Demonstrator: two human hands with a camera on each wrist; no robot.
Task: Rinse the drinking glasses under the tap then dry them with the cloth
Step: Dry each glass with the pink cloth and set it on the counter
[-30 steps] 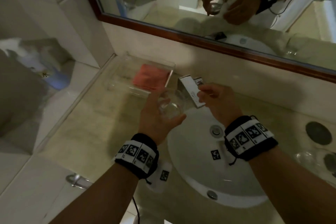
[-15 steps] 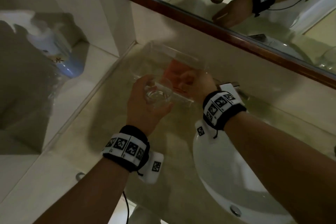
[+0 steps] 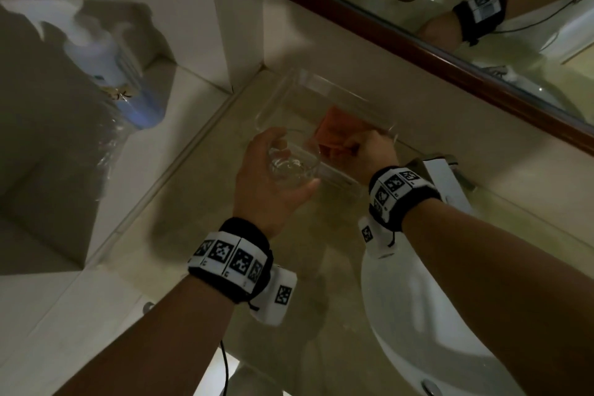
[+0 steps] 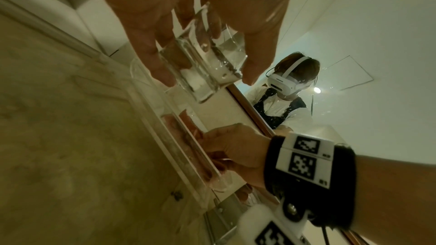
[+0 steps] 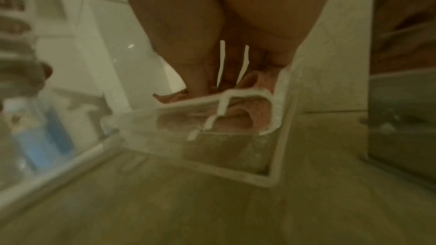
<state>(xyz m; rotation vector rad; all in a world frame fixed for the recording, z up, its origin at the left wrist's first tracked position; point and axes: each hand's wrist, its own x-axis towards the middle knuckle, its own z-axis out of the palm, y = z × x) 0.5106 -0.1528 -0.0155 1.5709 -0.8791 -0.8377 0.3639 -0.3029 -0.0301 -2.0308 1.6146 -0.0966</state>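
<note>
My left hand (image 3: 291, 159) grips a clear wet drinking glass (image 3: 299, 170) above the counter, left of the basin, with thumb and fingers wrapped round its wall. The left wrist view shows the glass (image 4: 202, 74) upright between the fingertips. An orange cloth (image 3: 337, 124) lies in a clear plastic box (image 3: 289, 90) by the wall. My right hand (image 3: 353, 148) reaches into the box, its fingers curled onto the cloth's near edge. In the right wrist view the fingers (image 5: 212, 70) press down into the crumpled cloth (image 5: 238, 116).
The tap (image 3: 446, 177) stands just right of my right wrist, with the white basin (image 3: 418, 315) below it. A spray bottle (image 3: 106, 64) sits on the ledge at the left. The mirror (image 3: 450, 10) hangs above the box. Beige counter (image 3: 199, 235) stretches below my left hand.
My right hand left the tap, moved left into the clear box and took hold of the cloth. My left hand carried the glass left, away from the basin.
</note>
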